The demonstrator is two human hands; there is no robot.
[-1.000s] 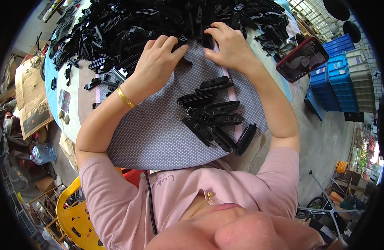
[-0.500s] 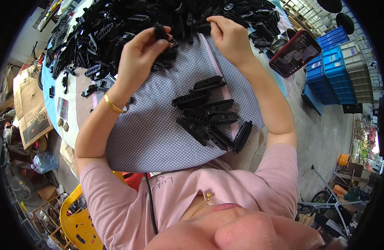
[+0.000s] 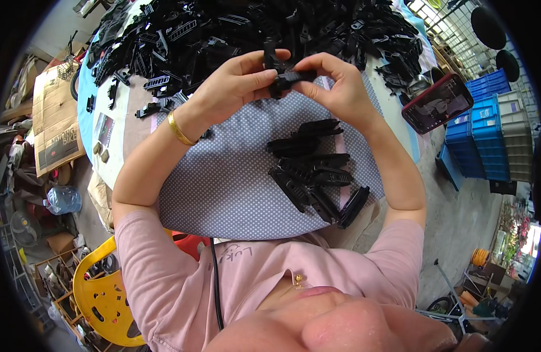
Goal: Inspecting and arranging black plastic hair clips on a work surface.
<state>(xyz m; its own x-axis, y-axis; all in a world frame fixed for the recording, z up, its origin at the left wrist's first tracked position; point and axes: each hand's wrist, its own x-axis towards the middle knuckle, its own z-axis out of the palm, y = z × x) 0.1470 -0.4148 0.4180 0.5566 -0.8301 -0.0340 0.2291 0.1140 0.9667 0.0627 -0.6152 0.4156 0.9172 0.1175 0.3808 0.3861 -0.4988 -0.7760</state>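
My left hand (image 3: 232,85) pinches a dark upright black plastic part (image 3: 274,58) between thumb and fingers. In my right hand (image 3: 341,91) is another black plastic part (image 3: 299,76), lying crosswise and meeting the first one. Fingers cover much of both, so I cannot tell whether they are joined. Below my hands, a loose group of long black plastic pieces (image 3: 311,174) rests on the grey dotted tablecloth (image 3: 206,193). Beyond them spreads a big heap of black plastic parts (image 3: 223,26), some of them ladder-shaped.
A phone (image 3: 439,102) in a red case stands tilted at the table's right side. Blue crates (image 3: 467,144) and grey crates (image 3: 514,126) are stacked past it. To the left are a flattened cardboard box (image 3: 53,126) and a yellow plastic chair (image 3: 100,293).
My right hand has come from the heap toward my left, bringing a black plastic part. The two hands, previously apart, now meet at their parts. The whole view has shifted slightly.
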